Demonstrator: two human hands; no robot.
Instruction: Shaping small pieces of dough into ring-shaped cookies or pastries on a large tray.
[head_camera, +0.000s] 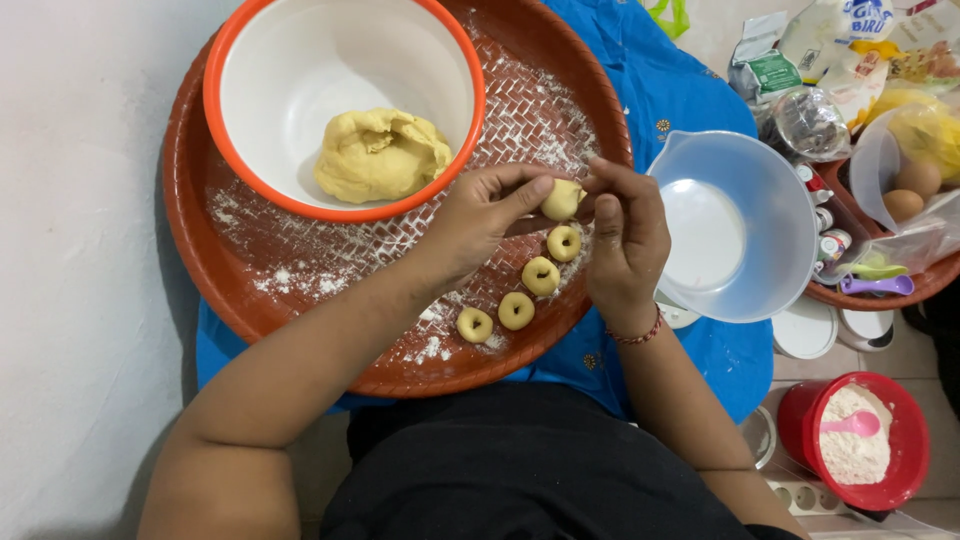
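fingers of the left hand (480, 215) and the right hand (625, 235) meet over the lower right part of the round brown tray (230, 290), and both close on one small dough ball (562, 199). the left thumb presses the ball from its left side, the right fingertips pinch it from the right, so the ball sits between the two hands, equally near to each. just below it four dough rings (528, 288) lie on the floured tray in a slanted line that runs down and to the left. further up the tray stands a white bowl with orange rim (300, 205) holding the big dough lump (380, 155). right of the hands an empty clear plastic jug (770, 200) rests on blue cloth (680, 100).
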